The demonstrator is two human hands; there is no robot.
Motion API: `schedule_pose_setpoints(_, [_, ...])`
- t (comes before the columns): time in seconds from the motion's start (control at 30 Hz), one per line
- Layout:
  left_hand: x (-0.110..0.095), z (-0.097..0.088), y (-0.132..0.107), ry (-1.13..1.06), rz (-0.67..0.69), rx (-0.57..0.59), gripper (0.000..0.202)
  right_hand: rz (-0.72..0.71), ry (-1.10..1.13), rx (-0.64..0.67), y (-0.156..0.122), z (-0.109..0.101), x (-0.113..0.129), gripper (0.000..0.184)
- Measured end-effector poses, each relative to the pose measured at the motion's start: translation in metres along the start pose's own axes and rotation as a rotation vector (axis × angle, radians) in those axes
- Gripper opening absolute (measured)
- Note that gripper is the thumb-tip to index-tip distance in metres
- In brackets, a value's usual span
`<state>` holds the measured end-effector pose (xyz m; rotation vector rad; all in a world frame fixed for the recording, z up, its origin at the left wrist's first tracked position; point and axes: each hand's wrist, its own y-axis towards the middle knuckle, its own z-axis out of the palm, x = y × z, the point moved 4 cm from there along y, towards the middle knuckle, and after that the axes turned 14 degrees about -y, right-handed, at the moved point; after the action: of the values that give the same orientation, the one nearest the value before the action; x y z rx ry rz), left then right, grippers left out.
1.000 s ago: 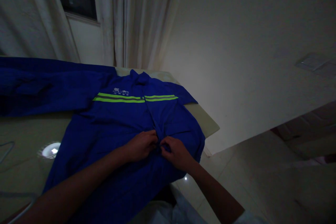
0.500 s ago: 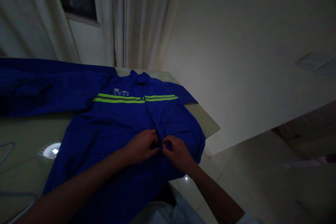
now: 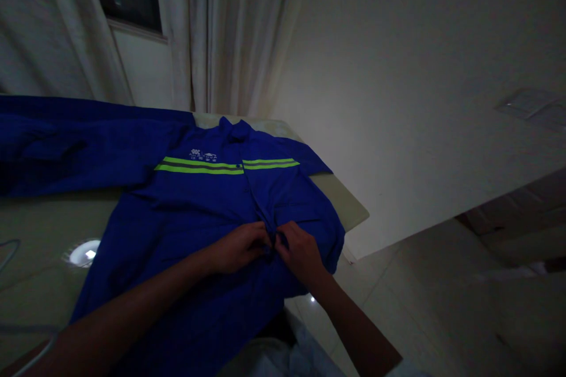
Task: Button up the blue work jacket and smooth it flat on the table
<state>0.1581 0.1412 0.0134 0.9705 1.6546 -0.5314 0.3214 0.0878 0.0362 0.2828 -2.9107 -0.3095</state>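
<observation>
A blue work jacket point(image 3: 198, 200) lies front up on the table, collar at the far side. A yellow-green reflective stripe point(image 3: 198, 165) crosses its chest under a small white logo. My left hand point(image 3: 241, 246) pinches the left side of the front opening, about halfway down. Close beside it, my right hand point(image 3: 300, 247) pinches the other front edge, fingers bent. The fingertips nearly meet; whatever button or hole lies between them is too dark to make out. Above the hands the front edges part in a narrow gap. Near the stripe the placket is together at a dark button point(image 3: 239, 165).
The pale table point(image 3: 349, 206) has a corner at the right. Another blue garment point(image 3: 110, 109) lies along its far edge. A cable point(image 3: 35, 330) runs at the lower left. Behind stand curtains point(image 3: 239, 29) and a wall point(image 3: 398, 70); tiled floor point(image 3: 380, 288) is at the right.
My hands have shifted slightly and drawn closer together at the front edge, the right fingers more folded. The jacket lies almost as before.
</observation>
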Motion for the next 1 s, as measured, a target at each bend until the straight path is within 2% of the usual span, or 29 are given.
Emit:
schedule_pose_setpoints(0.07, [-0.002,-0.003,0.0,-0.055,-0.045,-0.027,0.018,0.124,0.231,-0.051,-0.003,0.003,-0.011,0.012])
schedule_pose_setpoints(0.13, [-0.005,-0.007,-0.001,-0.079,-0.085,-0.045,0.021,0.227,0.428,-0.044,-0.007,0.006,-0.018,0.014])
schedule_pose_setpoints(0.2, [-0.011,-0.01,-0.001,-0.09,-0.085,-0.013,0.022,0.27,0.539,-0.015,-0.011,0.005,-0.018,0.019])
schedule_pose_setpoints(0.27, [-0.017,-0.011,-0.001,-0.07,-0.082,0.009,0.016,0.249,0.59,-0.01,-0.014,0.0,-0.013,0.021])
schedule_pose_setpoints(0.47, [-0.018,-0.007,-0.001,0.142,-0.239,-0.124,0.004,0.174,0.534,-0.083,-0.019,-0.026,-0.001,0.015])
schedule_pose_setpoints(0.53, [-0.016,-0.003,-0.001,0.188,-0.221,-0.124,0.004,0.16,0.476,-0.095,-0.02,-0.029,-0.001,0.015])
schedule_pose_setpoints(0.67, [-0.017,0.002,-0.001,0.079,-0.121,-0.077,0.015,0.127,0.367,-0.07,-0.02,-0.021,0.001,0.013])
schedule_pose_setpoints(0.83, [-0.018,-0.004,-0.002,-0.007,-0.198,-0.131,0.013,0.144,0.324,-0.069,-0.02,-0.014,0.005,0.01])
schedule_pose_setpoints(1.0, [-0.019,-0.005,-0.002,-0.105,-0.172,-0.142,0.009,0.148,0.328,-0.051,-0.02,-0.018,0.006,0.01])
